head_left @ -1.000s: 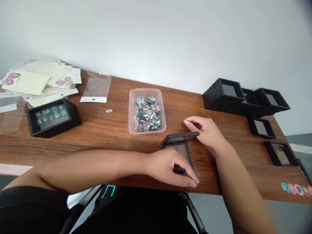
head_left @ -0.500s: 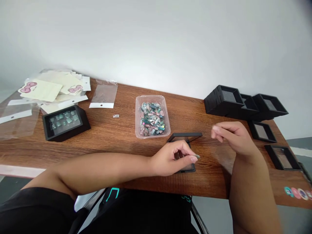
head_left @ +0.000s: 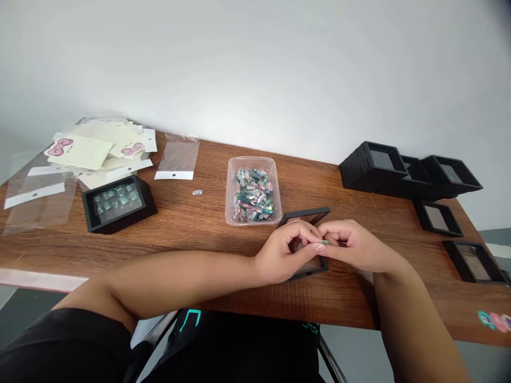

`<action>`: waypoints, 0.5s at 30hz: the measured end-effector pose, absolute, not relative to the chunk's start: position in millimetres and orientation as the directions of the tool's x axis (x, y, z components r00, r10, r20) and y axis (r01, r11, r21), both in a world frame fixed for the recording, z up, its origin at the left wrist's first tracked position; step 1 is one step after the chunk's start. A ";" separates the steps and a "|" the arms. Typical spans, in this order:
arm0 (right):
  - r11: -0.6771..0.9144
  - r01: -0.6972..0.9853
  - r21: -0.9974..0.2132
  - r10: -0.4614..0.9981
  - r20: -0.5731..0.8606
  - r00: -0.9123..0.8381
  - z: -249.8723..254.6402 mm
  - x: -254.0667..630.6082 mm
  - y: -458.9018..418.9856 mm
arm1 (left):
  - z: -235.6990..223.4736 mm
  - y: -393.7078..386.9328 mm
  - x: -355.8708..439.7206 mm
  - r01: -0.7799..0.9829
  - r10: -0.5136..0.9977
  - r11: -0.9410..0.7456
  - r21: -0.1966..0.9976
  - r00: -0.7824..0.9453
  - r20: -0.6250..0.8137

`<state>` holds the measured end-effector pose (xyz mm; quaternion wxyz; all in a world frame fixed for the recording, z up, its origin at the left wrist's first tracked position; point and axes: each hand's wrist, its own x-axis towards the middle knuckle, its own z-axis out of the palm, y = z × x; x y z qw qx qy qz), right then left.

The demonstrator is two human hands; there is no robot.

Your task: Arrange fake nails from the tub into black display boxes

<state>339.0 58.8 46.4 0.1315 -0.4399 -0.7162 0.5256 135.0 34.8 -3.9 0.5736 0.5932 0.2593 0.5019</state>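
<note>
My left hand (head_left: 289,251) pinches a small green piece that looks like a press-on nail (head_left: 325,242) between thumb and fingertips. My right hand (head_left: 357,243) meets it there, with thumb and fingers closed at the same nail; the hands hide much of it. Under and behind both hands stands an opened black frame case (head_left: 309,213) with clear panes, its lid raised and its lower half partly covered. Just beyond the left hand is a clear plastic tub (head_left: 228,205) full of mixed green, pink and silvery nails.
On the left, a black case (head_left: 91,221) shows several green nails, near a pile of bow-printed cards (head_left: 91,151) and clear bags. A flat bag (head_left: 178,157) and a small silvery piece (head_left: 197,192) lie left of the tub. Black cases (head_left: 359,173) are stacked at right.
My right hand has moved left and inward to meet the left hand at the nail. The left hand keeps its pinch. The view has shifted slightly.
</note>
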 end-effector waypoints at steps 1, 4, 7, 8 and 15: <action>0.048 0.485 -0.873 0.789 -0.264 -0.555 46.8 339.6 59.1 | -3.1 35.3 134.7 -0.264 0.879 -0.230 0.937 0.356 0.316; 0.027 0.479 -0.878 0.825 -0.250 -0.506 47.7 344.1 61.7 | -1.7 36.5 134.4 -0.250 0.871 -0.273 0.929 0.345 0.349; 0.019 0.470 -0.882 0.849 -0.234 -0.473 46.8 349.1 64.8 | -1.4 36.7 134.1 -0.239 0.868 -0.282 0.929 0.349 0.353; 0.019 0.464 -0.886 0.855 -0.226 -0.467 46.4 350.1 65.5 | -1.4 36.6 133.9 -0.237 0.867 -0.279 0.931 0.354 0.350; 0.031 0.389 -0.921 0.856 -0.177 -0.485 42.4 345.7 65.0 | -1.3 34.7 133.6 -0.233 0.878 -0.196 0.953 0.391 0.276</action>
